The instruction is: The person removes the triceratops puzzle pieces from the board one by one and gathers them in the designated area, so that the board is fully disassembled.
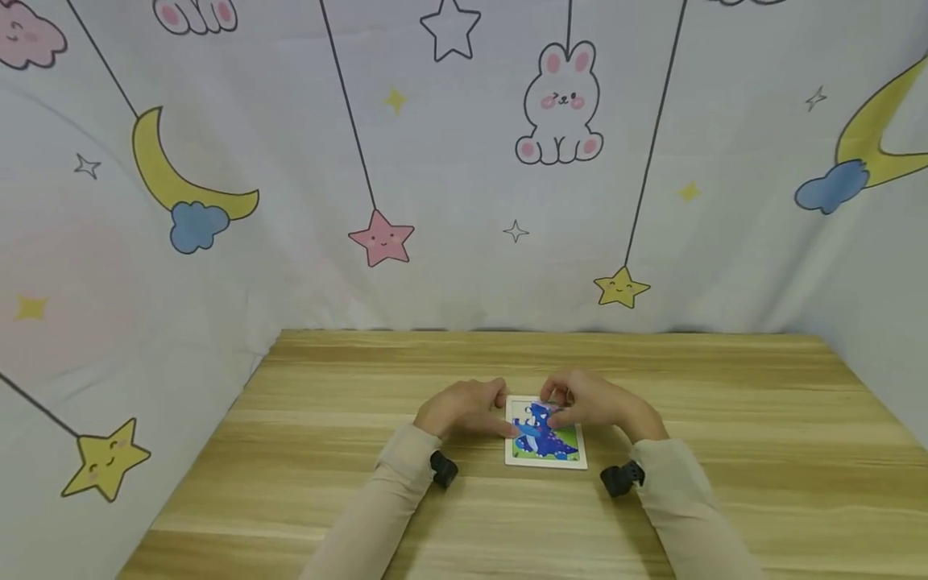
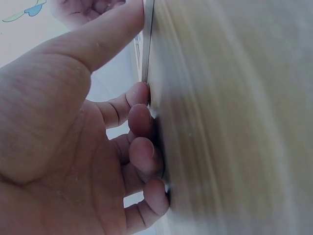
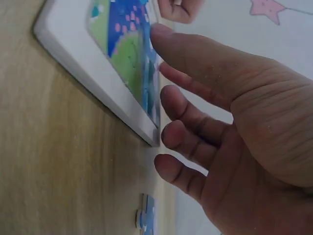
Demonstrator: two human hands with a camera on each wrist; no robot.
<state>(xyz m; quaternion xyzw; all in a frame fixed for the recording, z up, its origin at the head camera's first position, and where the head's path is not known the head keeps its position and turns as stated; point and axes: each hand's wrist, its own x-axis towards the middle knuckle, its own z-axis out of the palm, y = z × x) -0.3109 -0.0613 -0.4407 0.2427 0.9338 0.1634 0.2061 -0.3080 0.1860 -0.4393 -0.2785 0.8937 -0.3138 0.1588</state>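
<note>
Table (image 1: pixel 500 524): wood-grained, pale brown with darker streaks running side to side.
Puzzle (image 1: pixel 549 447): flat on it, midway between its sides, white-framed, with a blue dinosaur picture (green along the bottom).
Piece (image 3: pixel 148 215): blue, loose, apart from the puzzle in the right-wrist view.

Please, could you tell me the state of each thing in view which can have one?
White frame: flat on the table.
Dinosaur puzzle: mostly filled; its upper-left area looks bare.
Loose piece: on the table, apart from the frame.
Left grip: thumb over the frame's left edge.
Right grip: at the puzzle; whether it holds a piece is unclear.
</note>
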